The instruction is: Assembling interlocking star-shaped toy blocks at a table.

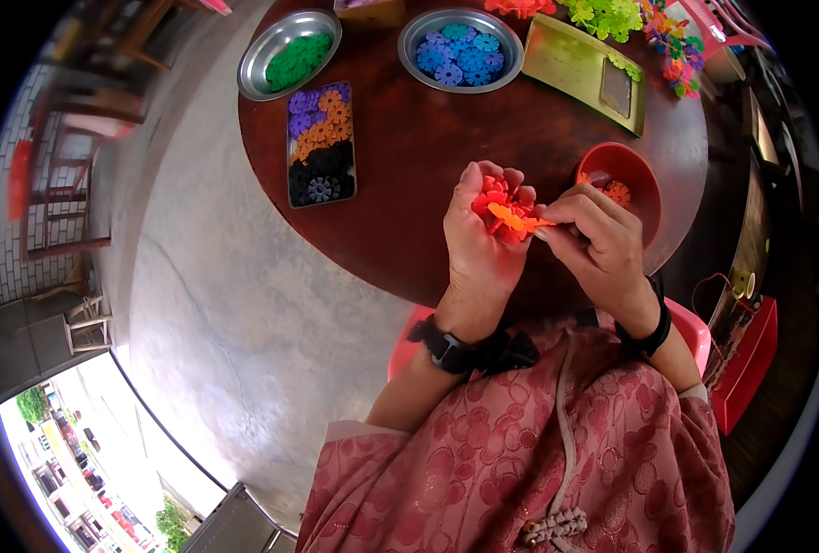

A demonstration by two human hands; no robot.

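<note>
My left hand (485,226) is curled palm up around a cluster of red flower-shaped plastic discs (496,197). Between thumb and fingers, my right hand (597,238) pinches the edge of an orange flower-shaped disc (513,218), which lies against the red cluster. Whether the orange disc is joined to the red ones I cannot tell. Just beyond my right hand stands a red bowl (647,180) with a few orange discs (618,192) inside; my hand hides part of it.
On the round dark-red table (391,221) stand a metal bowl of green discs (299,61), a metal bowl of blue discs (448,61) and a tray of purple, orange and black discs (323,138). A yellow-green box lid (566,69) lies far right, near joined multicoloured discs (677,55).
</note>
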